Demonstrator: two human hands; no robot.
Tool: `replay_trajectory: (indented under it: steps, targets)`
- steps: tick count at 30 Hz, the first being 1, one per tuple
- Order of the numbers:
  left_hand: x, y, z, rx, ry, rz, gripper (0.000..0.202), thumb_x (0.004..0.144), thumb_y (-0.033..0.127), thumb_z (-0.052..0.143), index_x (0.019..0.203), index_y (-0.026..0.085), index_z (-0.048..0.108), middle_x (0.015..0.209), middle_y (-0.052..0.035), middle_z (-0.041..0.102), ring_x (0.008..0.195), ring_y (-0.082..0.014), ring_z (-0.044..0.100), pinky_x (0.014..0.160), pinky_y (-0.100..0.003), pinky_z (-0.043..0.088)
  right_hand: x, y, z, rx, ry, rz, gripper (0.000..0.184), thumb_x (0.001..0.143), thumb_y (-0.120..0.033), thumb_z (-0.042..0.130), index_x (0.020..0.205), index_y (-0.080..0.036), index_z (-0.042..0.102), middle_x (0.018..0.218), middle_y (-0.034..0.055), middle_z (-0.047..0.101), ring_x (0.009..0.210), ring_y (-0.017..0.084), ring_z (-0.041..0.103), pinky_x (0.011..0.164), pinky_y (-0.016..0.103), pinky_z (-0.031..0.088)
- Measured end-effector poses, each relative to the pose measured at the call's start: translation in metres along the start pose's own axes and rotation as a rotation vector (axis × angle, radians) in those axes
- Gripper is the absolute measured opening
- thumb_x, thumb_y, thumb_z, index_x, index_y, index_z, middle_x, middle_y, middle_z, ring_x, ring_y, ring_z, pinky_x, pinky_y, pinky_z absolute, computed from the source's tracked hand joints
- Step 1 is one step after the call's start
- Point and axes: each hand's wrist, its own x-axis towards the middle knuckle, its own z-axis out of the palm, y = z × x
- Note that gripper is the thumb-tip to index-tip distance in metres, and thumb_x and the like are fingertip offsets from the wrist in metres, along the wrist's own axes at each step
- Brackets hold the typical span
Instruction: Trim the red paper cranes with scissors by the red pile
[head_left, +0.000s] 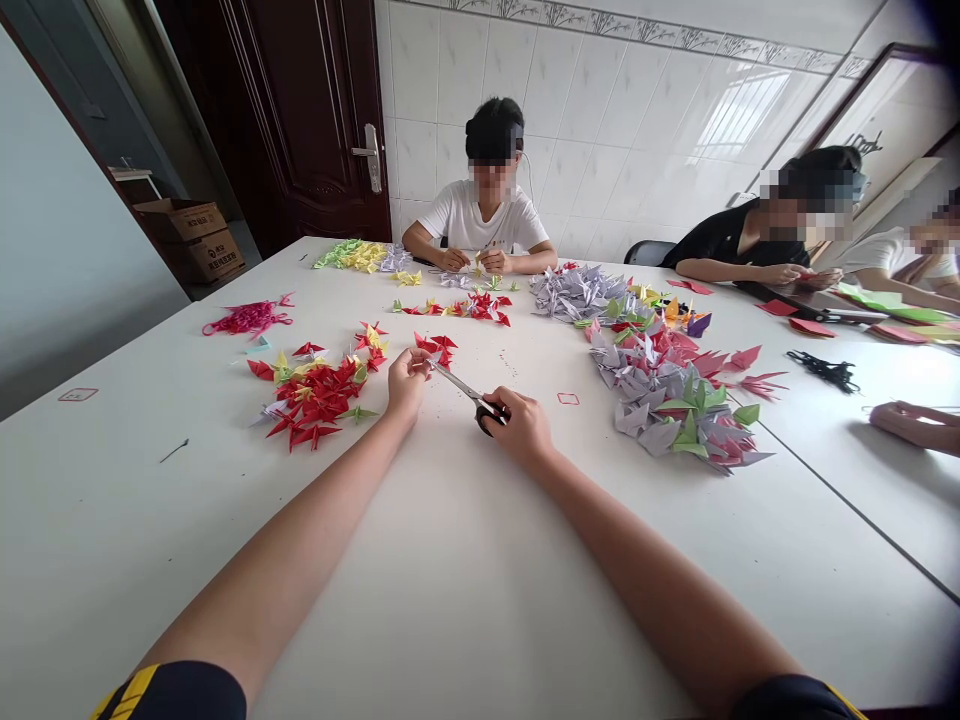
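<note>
Head view: a seated person's two forearms reach forward across a white table (480,600). The step in hand is scissors held up to a pinch between the two hands. Left hand (409,382): a narrow grip, thumb and fingertips drawn together; anything thin between them is too small to tell. Right hand (521,428): a closed grip around the finger loops of black-handled scissors (487,415), whose blades reach across with their tips just beside the left fingers. A small cluster of red paper cranes (436,350) lies just beyond the left hand. Left of it is a heap of red, yellow and green paper cranes (315,395); to the right is a larger heap of lilac, green and pink paper cranes (660,385). A tangle of magenta cord (251,318) lies at the far left, and a bundle of black cord (823,372) at the right. Across the table, a co-worker in a white T-shirt (484,218) holds a small paper piece; a co-worker in black (727,240) sits at the right. Behind are white wall tiles (570,100), a dark wooden door (300,120) and cardboard boxes (191,240).
</note>
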Motion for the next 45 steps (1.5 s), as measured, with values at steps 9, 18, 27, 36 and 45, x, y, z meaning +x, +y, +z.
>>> replay_trajectory:
  steps: [9,18,27,36,45]
  targets:
    - [-0.002,0.002,0.001,-0.001,-0.029,-0.042,0.029,0.066,0.012,0.051,0.085,0.018,0.073,0.092,-0.0061,0.071,0.071,-0.0116,0.060,0.074,-0.029,0.050,-0.001,-0.003,-0.001,-0.040,0.013,-0.022,0.020,0.070,-0.022,0.056,0.088,-0.025,0.065,0.086,0.0007,0.071,0.062,0.014,0.055,0.058,0.025,0.037]
    - [-0.003,0.006,0.000,0.008,-0.006,-0.072,0.036,0.066,0.012,0.051,0.092,0.017,0.075,0.103,-0.0085,0.072,0.065,-0.0090,0.058,0.072,-0.028,0.048,0.002,-0.001,-0.002,0.022,0.004,0.081,0.020,0.070,-0.028,0.058,0.088,-0.025,0.066,0.075,-0.0001,0.066,0.062,0.015,0.053,0.058,0.025,0.036]
    - [-0.002,0.005,-0.002,0.050,-0.032,-0.025,0.040,0.067,0.014,0.051,0.098,0.020,0.075,0.102,-0.0077,0.072,0.063,-0.0093,0.053,0.056,-0.024,0.036,0.003,-0.005,-0.006,0.352,-0.115,0.204,0.018,0.066,-0.031,0.065,0.083,-0.022,0.064,0.072,-0.0011,0.070,0.060,0.014,0.051,0.056,0.025,0.038]
    - [-0.002,0.005,-0.002,0.057,-0.071,0.007,0.036,0.068,0.015,0.054,0.098,0.021,0.073,0.106,-0.0064,0.070,0.062,-0.0090,0.053,0.057,-0.024,0.036,0.006,-0.003,-0.005,0.572,-0.189,0.318,0.021,0.065,-0.030,0.065,0.083,-0.020,0.064,0.077,0.0038,0.074,0.061,0.015,0.058,0.048,0.023,0.036]
    - [-0.005,0.008,-0.001,0.166,0.021,0.010,0.033,0.079,0.022,0.048,0.106,0.022,0.066,0.115,-0.0067,0.067,0.068,-0.0132,0.065,0.063,-0.026,0.042,0.012,-0.005,-0.017,0.632,-0.161,0.393,0.022,0.065,-0.032,0.071,0.081,-0.019,0.064,0.076,0.0062,0.074,0.063,0.018,0.063,0.042,0.022,0.035]
